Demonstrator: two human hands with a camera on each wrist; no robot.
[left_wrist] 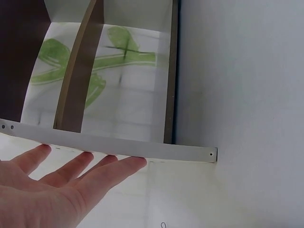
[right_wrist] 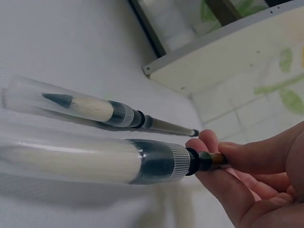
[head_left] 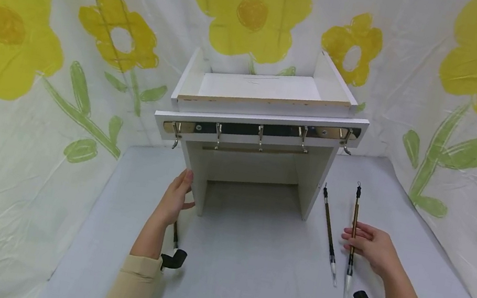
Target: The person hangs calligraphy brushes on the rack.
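Observation:
A white wooden shelf rack (head_left: 316,184) with a row of metal hooks (head_left: 260,137) along its front stands at the middle back of the table. My left hand (head_left: 171,201) is at its left side panel; in the left wrist view the outstretched fingers (left_wrist: 114,173) touch the panel's edge (left_wrist: 133,146). Between thumb and fingers, my right hand (head_left: 372,247) pinches the thin handle of a calligraphy brush (head_left: 357,207). A clear cap covers its white bristles (right_wrist: 95,159). Just left of it lies a second, thinner calligraphy brush (head_left: 328,223), capped and dark-tipped.
Partly hidden behind my left wrist, another thin brush (head_left: 175,236) lies on the pale tabletop (head_left: 244,278). A curtain with yellow flowers (head_left: 253,13) hangs behind and along both sides. The rack's upper tray (head_left: 259,86) rises above the hook rail.

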